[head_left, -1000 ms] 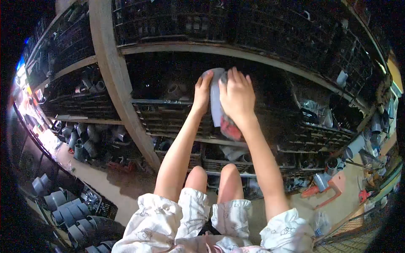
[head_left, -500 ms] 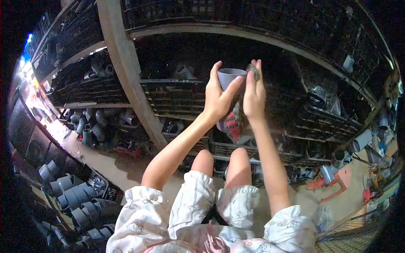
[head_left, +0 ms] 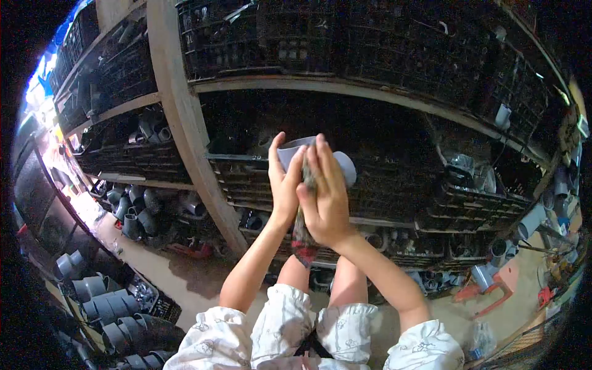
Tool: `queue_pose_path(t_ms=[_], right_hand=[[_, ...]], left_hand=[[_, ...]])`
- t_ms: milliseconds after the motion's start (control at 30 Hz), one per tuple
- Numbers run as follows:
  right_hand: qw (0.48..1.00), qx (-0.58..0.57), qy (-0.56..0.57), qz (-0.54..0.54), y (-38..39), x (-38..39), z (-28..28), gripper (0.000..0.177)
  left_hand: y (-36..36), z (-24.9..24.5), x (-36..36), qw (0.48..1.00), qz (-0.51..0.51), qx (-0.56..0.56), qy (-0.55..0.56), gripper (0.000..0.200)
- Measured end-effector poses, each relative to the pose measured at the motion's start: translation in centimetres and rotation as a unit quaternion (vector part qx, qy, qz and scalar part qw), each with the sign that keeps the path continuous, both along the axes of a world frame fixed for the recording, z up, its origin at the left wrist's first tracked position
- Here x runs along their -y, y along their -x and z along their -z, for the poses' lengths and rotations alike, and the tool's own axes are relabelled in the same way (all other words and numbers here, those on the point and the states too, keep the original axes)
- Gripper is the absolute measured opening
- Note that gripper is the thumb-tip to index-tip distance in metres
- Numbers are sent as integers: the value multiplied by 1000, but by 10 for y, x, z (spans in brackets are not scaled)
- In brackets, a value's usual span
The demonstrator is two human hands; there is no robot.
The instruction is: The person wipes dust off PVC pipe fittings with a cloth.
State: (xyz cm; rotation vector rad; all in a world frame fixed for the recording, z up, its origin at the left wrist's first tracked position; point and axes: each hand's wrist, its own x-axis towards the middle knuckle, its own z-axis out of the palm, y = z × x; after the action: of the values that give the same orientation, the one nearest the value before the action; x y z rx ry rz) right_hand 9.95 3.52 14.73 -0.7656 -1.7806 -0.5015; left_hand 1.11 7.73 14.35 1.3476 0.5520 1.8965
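Note:
A grey plastic pipe fitting (head_left: 346,169) is held up in front of the shelves, one round mouth at the left and another end showing at the right. My left hand (head_left: 285,194) is closed around its left side, thumb along the front. With fingers stretched upward, my right hand (head_left: 328,206) presses a dirty grey and red cloth (head_left: 303,246) against the fitting. The cloth hangs down between my wrists, and its upper part is mostly hidden by my fingers. Both hands nearly touch, so the middle of the fitting is covered.
Black crates (head_left: 290,58) fill the shelves ahead, beside a wooden post (head_left: 185,117). Grey pipe fittings (head_left: 111,305) lie in rows at the lower left. On the floor at right are a red tool (head_left: 499,299) and more fittings. My knees are just below my hands.
Both hands have come lower and a little left in view with the fitting. My right hand has swung inward across the fitting's front with the cloth. The view has tilted up somewhat.

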Motion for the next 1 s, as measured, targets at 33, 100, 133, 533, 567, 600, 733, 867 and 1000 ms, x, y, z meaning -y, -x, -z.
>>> queue_pose_path(t_ms=[33, 100, 133, 533, 567, 600, 733, 867, 1000], right_hand=[[1000, -10, -16, -15, -2, -2, -1, 47], [970, -175, 119, -122, -17, -20, -10, 44], [933, -254, 187, -174, -23, -26, -20, 43], [997, 45, 55, -11, -62, -45, 17, 63], [994, -62, 75, -38, -59, -58, 20, 52], [992, -61, 104, -29, -59, -62, 13, 49], [985, -96, 133, -45, -33, -41, -14, 42], [993, 82, 71, -53, -24, -24, 42, 49], [988, 139, 54, 38, -71, -48, 48, 48]], left_hand=[[-3, -2, 4, 1000, 9, 3, -2, 50], [-5, 1, 13, 997, -17, -64, -28, 56], [-7, 2, 19, 994, -19, -101, -36, 59], [13, -26, 13, 999, -43, -28, -14, 58], [8, -27, 13, 993, -82, -70, -42, 61], [2, -21, 7, 986, -98, -119, -66, 53], [-11, -8, -17, 993, -38, -115, -12, 61], [5, -1, -53, 995, -58, -77, 31, 61], [8, 6, -45, 990, -16, 15, 137, 61]])
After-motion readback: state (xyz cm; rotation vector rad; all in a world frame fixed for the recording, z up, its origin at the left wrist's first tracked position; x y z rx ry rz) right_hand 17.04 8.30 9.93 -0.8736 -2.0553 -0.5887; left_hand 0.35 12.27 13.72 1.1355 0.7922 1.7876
